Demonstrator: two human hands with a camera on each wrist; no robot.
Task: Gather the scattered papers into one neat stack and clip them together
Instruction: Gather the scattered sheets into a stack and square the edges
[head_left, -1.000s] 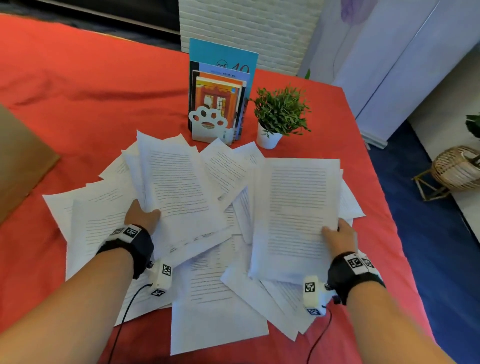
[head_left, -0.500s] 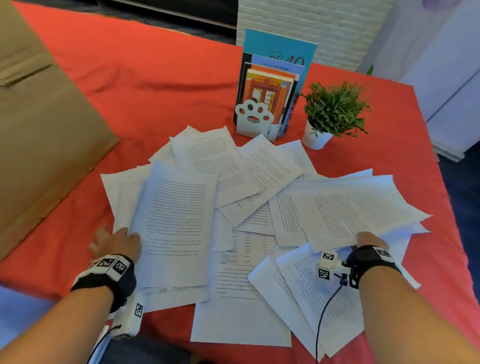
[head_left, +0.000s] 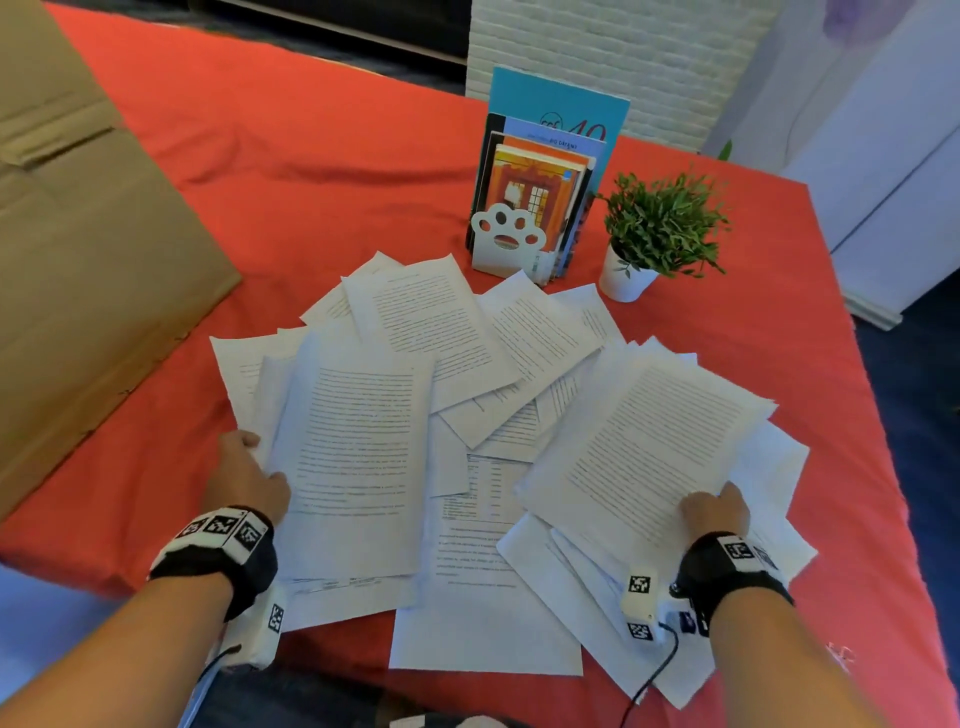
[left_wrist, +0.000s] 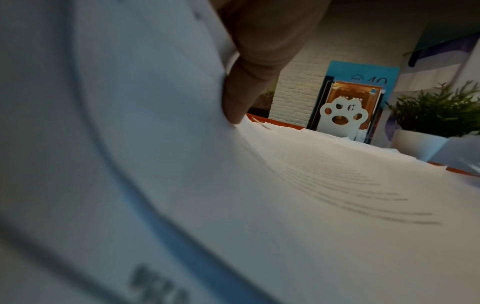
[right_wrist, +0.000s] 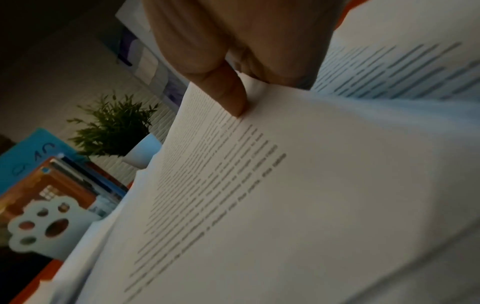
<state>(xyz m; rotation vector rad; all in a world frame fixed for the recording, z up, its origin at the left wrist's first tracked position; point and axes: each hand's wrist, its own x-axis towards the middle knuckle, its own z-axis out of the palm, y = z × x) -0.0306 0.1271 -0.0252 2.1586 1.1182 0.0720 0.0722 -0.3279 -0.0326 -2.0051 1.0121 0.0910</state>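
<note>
A red-covered table (head_left: 322, 156) fills most of the head view, with a large brown cardboard box (head_left: 78, 249) resting on its left part. Across the middle of the table lie the scattered papers (head_left: 483, 525), printed white sheets that overlap at many angles and are not yet in one stack. On the left side of the spread sits a small pile of sheets (head_left: 358, 457), and on the right a second, tilted bundle (head_left: 644, 447) overlies other pages. Behind the papers, at the far side, a row of upright books (head_left: 545, 171) stands against a white paw-shaped bookend (head_left: 506, 241), and just to its right is a small green plant in a white pot (head_left: 660, 234).

The left hand (head_left: 244, 478) holds the left edge of the left pile, its grip closed on the sheets with the thumb (left_wrist: 241, 98) pressing on top. The right hand (head_left: 717, 512) pinches the near corner of the right bundle, thumb (right_wrist: 228, 92) on the printed face and the fingers hidden beneath. Both wrists wear black bands with marker tags.
</note>
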